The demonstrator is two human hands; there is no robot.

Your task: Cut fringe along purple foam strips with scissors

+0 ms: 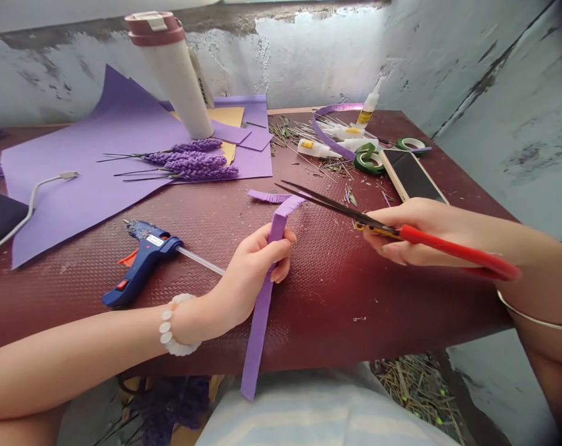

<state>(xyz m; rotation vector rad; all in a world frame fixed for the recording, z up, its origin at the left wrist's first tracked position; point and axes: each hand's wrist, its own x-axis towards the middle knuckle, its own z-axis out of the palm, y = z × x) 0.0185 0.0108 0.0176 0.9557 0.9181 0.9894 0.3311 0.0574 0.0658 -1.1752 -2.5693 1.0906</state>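
My left hand [248,266] pinches a long purple strip [257,334] between thumb and fingers, above the table. The strip's lower end hangs past the table's front edge, and its upper end bends to the right, with fine cuts along it. In my right hand [424,226] are scissors with red handles [452,246]. Their dark blades point left, nearly together, with the tips close by the strip's bent end; whether they touch it I cannot tell. Behind the bent end lies a short fringed purple piece [266,196].
A blue glue gun [144,263] with a glue stick lies left. Further back are purple sheets [77,167], purple flower stems [192,162] and a tumbler [176,80]. Glue bottles [315,148], green tape [368,160], a purple band [319,127] and a phone [413,176] sit back right.
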